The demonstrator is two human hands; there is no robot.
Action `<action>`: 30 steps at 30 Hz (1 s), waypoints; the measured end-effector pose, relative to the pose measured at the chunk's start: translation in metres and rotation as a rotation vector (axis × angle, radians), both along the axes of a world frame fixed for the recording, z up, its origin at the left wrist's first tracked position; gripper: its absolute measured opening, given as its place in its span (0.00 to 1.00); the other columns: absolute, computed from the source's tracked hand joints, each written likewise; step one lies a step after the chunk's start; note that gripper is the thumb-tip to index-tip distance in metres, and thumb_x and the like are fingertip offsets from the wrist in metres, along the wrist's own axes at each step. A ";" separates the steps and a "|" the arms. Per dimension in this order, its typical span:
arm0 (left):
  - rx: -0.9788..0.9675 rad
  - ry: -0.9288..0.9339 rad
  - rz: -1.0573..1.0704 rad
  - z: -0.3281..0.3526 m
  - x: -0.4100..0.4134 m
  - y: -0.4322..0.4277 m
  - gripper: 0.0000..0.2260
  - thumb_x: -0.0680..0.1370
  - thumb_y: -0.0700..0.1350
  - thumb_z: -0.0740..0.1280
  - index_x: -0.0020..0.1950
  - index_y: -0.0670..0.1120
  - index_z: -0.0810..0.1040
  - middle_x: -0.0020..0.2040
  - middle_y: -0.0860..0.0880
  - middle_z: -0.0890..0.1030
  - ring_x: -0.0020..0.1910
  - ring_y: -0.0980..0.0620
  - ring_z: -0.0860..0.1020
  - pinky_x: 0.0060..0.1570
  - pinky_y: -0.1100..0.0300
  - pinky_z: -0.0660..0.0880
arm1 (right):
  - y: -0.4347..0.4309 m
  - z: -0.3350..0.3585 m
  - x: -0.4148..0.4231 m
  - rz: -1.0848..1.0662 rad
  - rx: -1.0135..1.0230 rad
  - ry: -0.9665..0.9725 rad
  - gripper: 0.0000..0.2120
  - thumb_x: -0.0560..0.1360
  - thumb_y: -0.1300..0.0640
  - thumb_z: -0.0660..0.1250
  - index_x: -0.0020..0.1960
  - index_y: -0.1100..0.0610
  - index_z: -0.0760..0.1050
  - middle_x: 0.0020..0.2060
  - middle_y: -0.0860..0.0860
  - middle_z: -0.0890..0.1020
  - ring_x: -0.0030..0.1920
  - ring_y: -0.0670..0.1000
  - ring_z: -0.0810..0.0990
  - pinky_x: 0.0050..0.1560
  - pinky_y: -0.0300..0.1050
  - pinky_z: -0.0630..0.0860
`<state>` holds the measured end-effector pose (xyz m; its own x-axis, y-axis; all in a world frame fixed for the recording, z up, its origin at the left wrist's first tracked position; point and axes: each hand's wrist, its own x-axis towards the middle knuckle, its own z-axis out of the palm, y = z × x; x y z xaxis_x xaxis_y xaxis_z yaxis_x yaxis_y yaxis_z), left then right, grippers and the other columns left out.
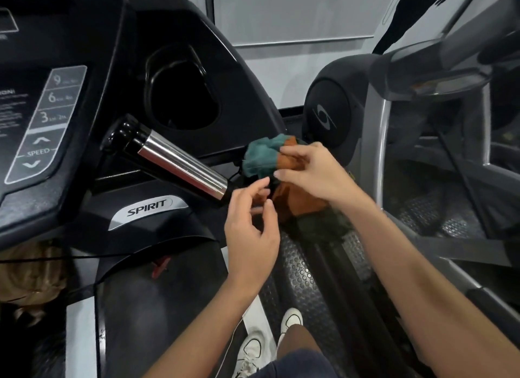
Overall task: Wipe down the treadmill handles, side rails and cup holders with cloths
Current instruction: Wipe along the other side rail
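A bunched teal cloth [260,157] and an orange cloth [301,202] sit together at the right end of the treadmill's chrome handle [180,164]. My right hand [312,172] grips the cloths from above, fingers curled over the orange one. Just below and left of them, my left hand [251,231] hovers with fingers loosely curled, its fingertips close to the cloths, holding nothing that I can see. A deep black cup holder [180,88] opens in the console above the handle.
The console's speed keypad [46,119] is at the left, the SPIRIT badge [146,210] below the handle. The black belt [157,307] and side rail [309,279] run beneath my arms. A neighbouring grey machine [408,96] stands to the right. My white shoes [270,338] are on the rail.
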<state>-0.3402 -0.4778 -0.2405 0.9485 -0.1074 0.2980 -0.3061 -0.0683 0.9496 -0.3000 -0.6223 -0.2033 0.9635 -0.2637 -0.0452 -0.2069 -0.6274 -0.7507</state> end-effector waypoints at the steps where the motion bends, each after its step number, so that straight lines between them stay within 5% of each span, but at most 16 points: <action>1: 0.031 -0.018 -0.022 0.002 0.003 -0.002 0.14 0.76 0.38 0.61 0.60 0.49 0.74 0.53 0.55 0.74 0.54 0.63 0.74 0.54 0.72 0.70 | 0.000 0.008 0.001 0.001 0.119 0.024 0.22 0.71 0.59 0.71 0.64 0.58 0.74 0.55 0.53 0.77 0.51 0.45 0.77 0.52 0.33 0.73; 5: 0.361 0.042 -0.236 0.007 0.023 -0.018 0.26 0.77 0.43 0.64 0.74 0.43 0.60 0.73 0.48 0.60 0.72 0.58 0.58 0.69 0.72 0.52 | -0.022 0.020 -0.014 -0.092 0.653 0.013 0.15 0.78 0.70 0.56 0.57 0.58 0.76 0.47 0.54 0.78 0.40 0.50 0.81 0.44 0.39 0.80; 8: 0.646 0.084 -0.321 0.014 0.039 -0.036 0.39 0.75 0.51 0.66 0.77 0.44 0.47 0.76 0.47 0.41 0.75 0.46 0.50 0.72 0.57 0.54 | -0.044 0.012 -0.029 -0.243 0.689 -0.096 0.17 0.78 0.70 0.53 0.50 0.55 0.77 0.43 0.54 0.78 0.38 0.49 0.80 0.42 0.38 0.79; 11: 0.747 0.059 -0.202 0.017 0.047 -0.045 0.37 0.74 0.54 0.66 0.75 0.43 0.52 0.72 0.43 0.50 0.68 0.42 0.59 0.65 0.55 0.63 | -0.054 -0.004 -0.042 -0.322 0.633 -0.082 0.15 0.78 0.68 0.55 0.48 0.54 0.78 0.41 0.53 0.78 0.36 0.49 0.78 0.37 0.36 0.77; 15: 0.559 0.105 -0.171 0.010 0.027 -0.033 0.25 0.77 0.49 0.63 0.72 0.46 0.60 0.64 0.46 0.62 0.56 0.47 0.74 0.52 0.63 0.69 | -0.054 -0.024 -0.055 -0.328 0.619 -0.036 0.15 0.77 0.68 0.56 0.47 0.54 0.78 0.40 0.52 0.79 0.34 0.47 0.78 0.35 0.35 0.76; 20: 0.550 0.139 -0.172 -0.002 -0.002 -0.013 0.14 0.79 0.42 0.60 0.64 0.45 0.69 0.58 0.46 0.73 0.56 0.47 0.74 0.51 0.61 0.68 | -0.041 -0.036 -0.063 -0.310 0.617 0.008 0.17 0.77 0.70 0.55 0.47 0.54 0.79 0.42 0.52 0.81 0.39 0.49 0.79 0.34 0.35 0.77; 25: 0.472 0.107 -0.141 0.005 0.013 -0.021 0.13 0.78 0.34 0.58 0.62 0.39 0.71 0.63 0.44 0.71 0.58 0.47 0.73 0.53 0.70 0.64 | -0.028 -0.043 -0.073 -0.206 0.584 0.098 0.15 0.79 0.65 0.55 0.54 0.51 0.77 0.47 0.53 0.84 0.49 0.52 0.82 0.51 0.47 0.77; 30: 0.533 0.089 -0.040 0.013 0.044 -0.042 0.11 0.79 0.35 0.59 0.61 0.36 0.69 0.64 0.42 0.63 0.53 0.43 0.75 0.53 0.59 0.70 | -0.025 -0.046 -0.080 -0.156 0.607 0.083 0.15 0.78 0.61 0.59 0.64 0.55 0.73 0.54 0.51 0.82 0.55 0.51 0.80 0.59 0.49 0.75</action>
